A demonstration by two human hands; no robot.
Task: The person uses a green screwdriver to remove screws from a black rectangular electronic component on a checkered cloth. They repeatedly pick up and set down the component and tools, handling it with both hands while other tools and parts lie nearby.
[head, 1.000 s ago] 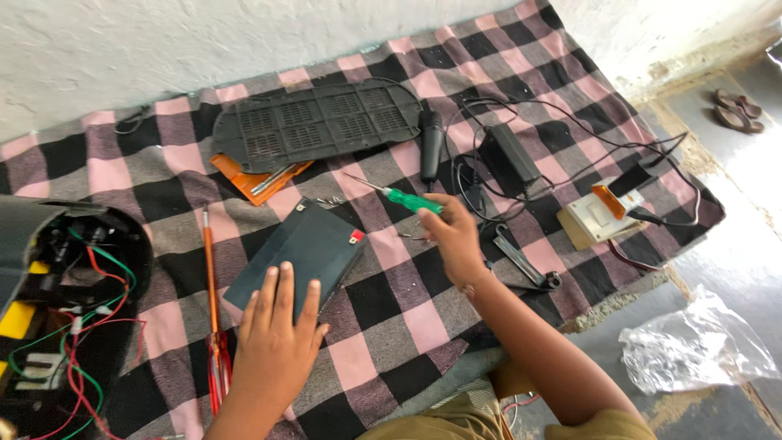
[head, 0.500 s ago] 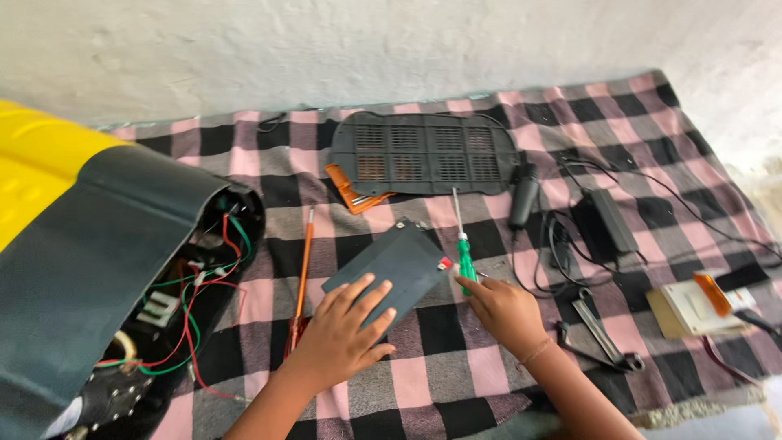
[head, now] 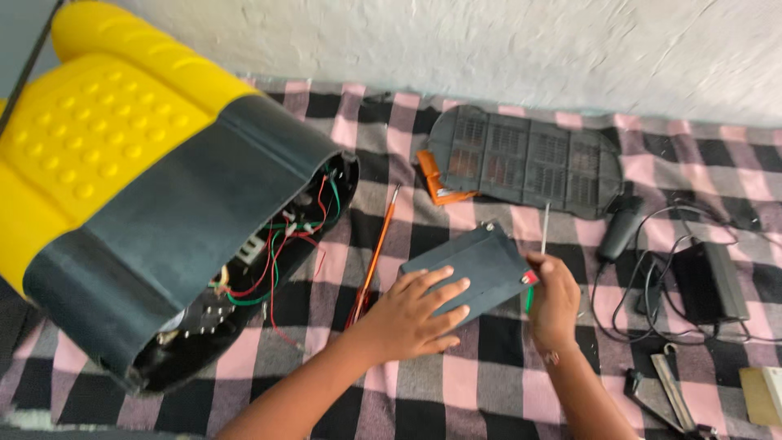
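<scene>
Okay, quick pass on what's in front of you.
left hand: your left hand (head: pixel 413 316) lies flat, fingers spread, palm down on the near end of the dark grey flat battery (head: pixel 471 267).
right hand: your right hand (head: pixel 552 300) is closed around the screwdriver (head: pixel 541 250), green handle mostly hidden in the fist, thin metal shaft pointing up past the battery's right edge.
battery: lies tilted on the pink-and-black checked cloth (head: pixel 481 383), between your two hands, a small red spot at its right corner just beside your right thumb.
left of you: big yellow and black housing (head: pixel 155 195) on its side, open end showing red, green and black wires (head: pixel 277 244).
beside battery: long orange tool (head: pixel 373 257) on the cloth, just left of your left hand.
behind: dark vented grille panel (head: pixel 525 159), orange piece (head: pixel 436 178) tucked under its left edge.
right side: black power adapter (head: pixel 707 281) with looped cable, well apart from your hands.
</scene>
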